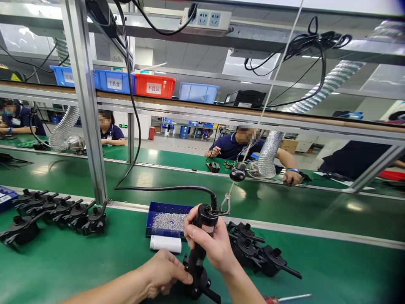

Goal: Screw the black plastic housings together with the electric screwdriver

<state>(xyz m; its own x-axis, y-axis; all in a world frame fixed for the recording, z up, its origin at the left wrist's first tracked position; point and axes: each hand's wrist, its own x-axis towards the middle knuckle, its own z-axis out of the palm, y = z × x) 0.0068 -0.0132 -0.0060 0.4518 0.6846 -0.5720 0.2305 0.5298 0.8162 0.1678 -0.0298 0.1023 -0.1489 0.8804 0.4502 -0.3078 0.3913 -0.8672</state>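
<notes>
My right hand [217, 242] is wrapped round a black electric screwdriver [200, 249] that stands nearly upright, tip down. Its tip is hidden behind my fingers and the black housing below. Under it is a black round plastic housing [202, 282] with a lever arm, at the bottom of the view. My left hand [163, 272] is closed, thumb and fingers pinching the left side of this housing beside the screwdriver's lower end. Just beyond my hands lies a blue tray [171, 208] of small silver screws [169, 220], with a white cylinder [165, 243] in front of it.
Similar black housings stand in a group on the left [63, 209] and another on the right [272, 258]. A red-handled screwdriver [289, 298] lies at the lower right. A power cable [136, 139] and a hanging cord run to the tool. Co-workers sit beyond the frame post [82, 101].
</notes>
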